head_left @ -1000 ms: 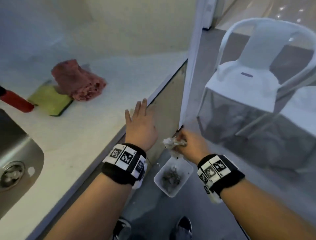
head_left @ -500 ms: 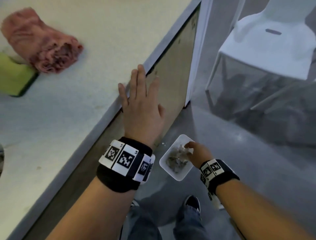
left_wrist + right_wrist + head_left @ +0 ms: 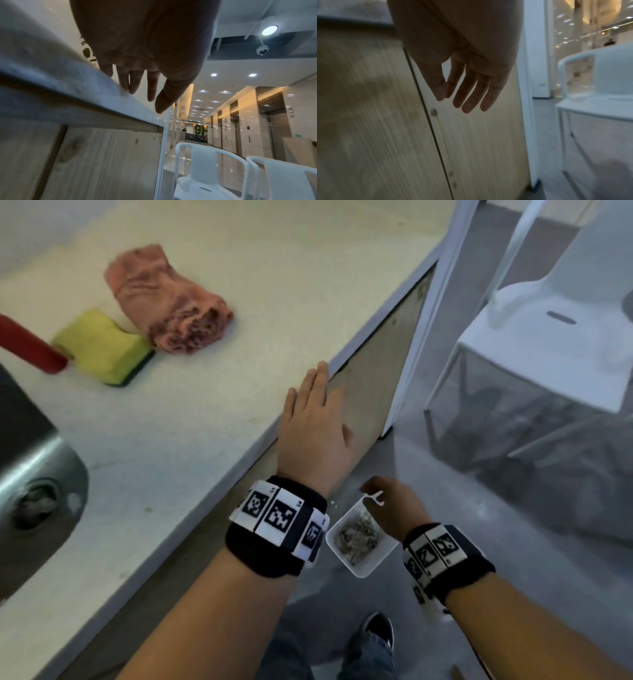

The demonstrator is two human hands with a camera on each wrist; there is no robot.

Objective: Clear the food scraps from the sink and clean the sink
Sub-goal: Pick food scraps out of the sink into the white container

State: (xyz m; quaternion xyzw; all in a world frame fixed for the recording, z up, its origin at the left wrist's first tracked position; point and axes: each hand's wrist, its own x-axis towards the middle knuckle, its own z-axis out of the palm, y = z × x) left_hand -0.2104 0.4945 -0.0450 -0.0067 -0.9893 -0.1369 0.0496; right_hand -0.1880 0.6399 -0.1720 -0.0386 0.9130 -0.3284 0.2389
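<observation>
In the head view the steel sink lies at the left edge, with dark scraps in its drain. On the floor beside the counter stands a white tub holding grey food scraps. My right hand hovers just above the tub's far corner; the right wrist view shows my right hand with straight fingers and nothing in it. My left hand rests flat on the counter edge, and the left wrist view shows my left hand with its fingers extended over that edge.
A yellow sponge, a crumpled pink cloth and a red handle lie on the counter behind the sink. A white chair stands to the right. My shoes are near the tub, by the wooden cabinet front.
My right hand carried a pale wad of scraps down to the floor tub, let it go and lifted off empty. The head view swung back left, bringing the sink into sight.
</observation>
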